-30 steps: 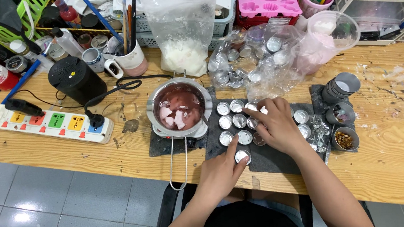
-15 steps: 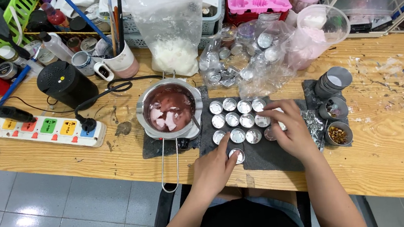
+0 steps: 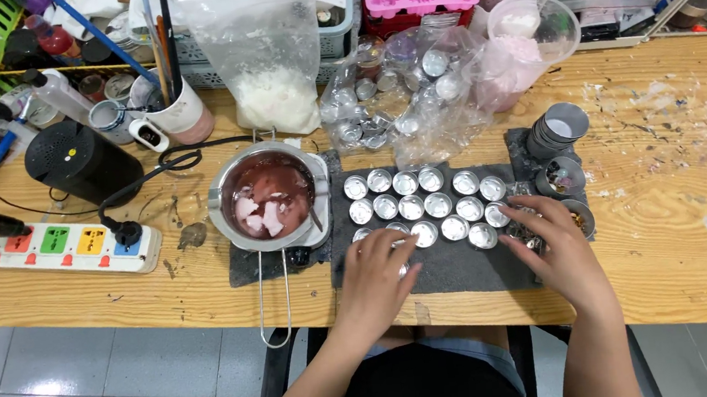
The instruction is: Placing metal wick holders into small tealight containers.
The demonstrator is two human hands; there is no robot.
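I see my left hand [image 3: 379, 270] lying palm down on the dark mat [image 3: 457, 266], fingers spread a little and loosely curled over the near-left end of the small round tins [image 3: 424, 206]. Whether it grips one I cannot tell, since the fingers cover what is under them. My right hand [image 3: 555, 243] rests at the mat's right end, fingers splayed wide, tips touching the crinkled foil just beside the last tin of the near row; it holds nothing that I can make out.

The tins sit in three rows between and just beyond my hands. I count six in the far row, six in the middle row, and at least four in the near row, with the left hand hiding part of that row. Left of the mat, touching it, stands one metal pot [image 3: 270, 200] with pink wax chunks. Right of the tins, three dark jars [image 3: 563, 175] stand close together.
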